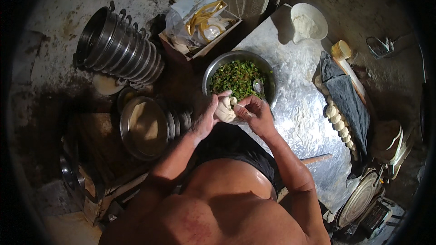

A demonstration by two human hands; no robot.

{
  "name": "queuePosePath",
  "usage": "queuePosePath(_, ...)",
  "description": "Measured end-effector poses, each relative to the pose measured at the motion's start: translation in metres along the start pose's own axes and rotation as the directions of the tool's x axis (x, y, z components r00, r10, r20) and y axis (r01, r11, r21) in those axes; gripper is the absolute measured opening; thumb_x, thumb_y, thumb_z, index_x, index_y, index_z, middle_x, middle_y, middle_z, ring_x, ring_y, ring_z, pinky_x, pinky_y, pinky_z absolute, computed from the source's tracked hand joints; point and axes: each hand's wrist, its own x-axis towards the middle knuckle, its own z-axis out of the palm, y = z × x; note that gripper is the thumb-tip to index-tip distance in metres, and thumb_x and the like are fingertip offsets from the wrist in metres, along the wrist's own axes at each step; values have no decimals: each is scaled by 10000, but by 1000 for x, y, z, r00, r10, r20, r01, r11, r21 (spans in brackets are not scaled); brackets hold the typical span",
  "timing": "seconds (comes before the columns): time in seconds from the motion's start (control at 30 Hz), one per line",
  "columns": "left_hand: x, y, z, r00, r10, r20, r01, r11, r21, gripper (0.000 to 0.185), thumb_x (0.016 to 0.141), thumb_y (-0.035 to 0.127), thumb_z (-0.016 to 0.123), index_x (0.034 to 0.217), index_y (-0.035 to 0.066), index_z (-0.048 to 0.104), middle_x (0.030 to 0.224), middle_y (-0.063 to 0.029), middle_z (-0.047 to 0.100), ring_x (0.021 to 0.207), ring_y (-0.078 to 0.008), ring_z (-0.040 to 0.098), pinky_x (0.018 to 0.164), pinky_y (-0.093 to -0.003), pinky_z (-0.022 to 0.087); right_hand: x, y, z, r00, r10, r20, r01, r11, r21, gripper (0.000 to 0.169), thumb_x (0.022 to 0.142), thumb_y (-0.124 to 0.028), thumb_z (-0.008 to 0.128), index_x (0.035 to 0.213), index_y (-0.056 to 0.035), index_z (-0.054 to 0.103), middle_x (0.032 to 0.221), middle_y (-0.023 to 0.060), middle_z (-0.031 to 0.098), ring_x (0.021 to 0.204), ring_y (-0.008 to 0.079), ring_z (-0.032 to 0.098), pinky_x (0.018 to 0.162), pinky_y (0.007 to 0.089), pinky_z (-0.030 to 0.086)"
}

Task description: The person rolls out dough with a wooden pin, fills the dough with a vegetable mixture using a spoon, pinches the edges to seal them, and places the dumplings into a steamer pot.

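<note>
A partly gathered dough bun [224, 110] rests in my left hand [206, 117], whose fingers cup it from the left. My right hand [256, 113] pinches the pleated edge of the same bun between thumb and fingers. Green filling shows in the small opening at the top. Both hands are over the near rim of a steel bowl [208, 71]. Inside it lies chopped green filling [235, 76], with a metal spoon [258, 86] stuck in at the right.
A floury metal worktop [296, 98] extends to the right. It holds dough pieces [337, 122], a dark cloth [349, 98], a rolling pin [316, 159] and a flour scoop [308, 22]. Stacked steel steamer tiers [119, 47] and a round pan [146, 129] stand left; a box of bags [201, 27] sits behind.
</note>
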Motion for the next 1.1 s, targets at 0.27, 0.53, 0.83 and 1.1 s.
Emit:
queuePosePath(0.27,7,-3,0,998,-49,-35,52,995,87,613,960,588,282,1192,74,522,971,-49,620,802,-130,614,580,-263,513,-4,-8,8,952,-283,115,294,746,-597,179,824,-109,696,971,-20,646,846,131,637,741,235,636,672,308,495)
queuePosePath(0.53,11,19,-5,954,-296,-53,296,896,330,693,909,663,336,1179,60,547,888,-50,638,712,-112,610,554,-241,475,-7,-10,7,909,-302,287,416,647,-638,183,780,-55,693,946,-43,620,814,150,599,740,335,594,663,359,481)
queuePosePath(0.83,-3,6,-5,990,142,16,-143,972,184,748,932,643,232,1344,53,435,1157,-99,589,968,-178,604,885,-310,475,-10,5,22,997,-68,37,69,997,-33,122,891,-86,621,932,1,545,843,62,628,707,97,567,634,245,474)
queuePosePath(1.1,-14,0,-4,999,-44,-24,45,996,80,620,963,581,296,1072,37,572,966,-65,618,857,-135,595,787,-284,487,-19,10,28,985,-76,157,120,948,-296,261,871,-134,661,1059,18,562,911,114,649,802,138,603,733,290,496)
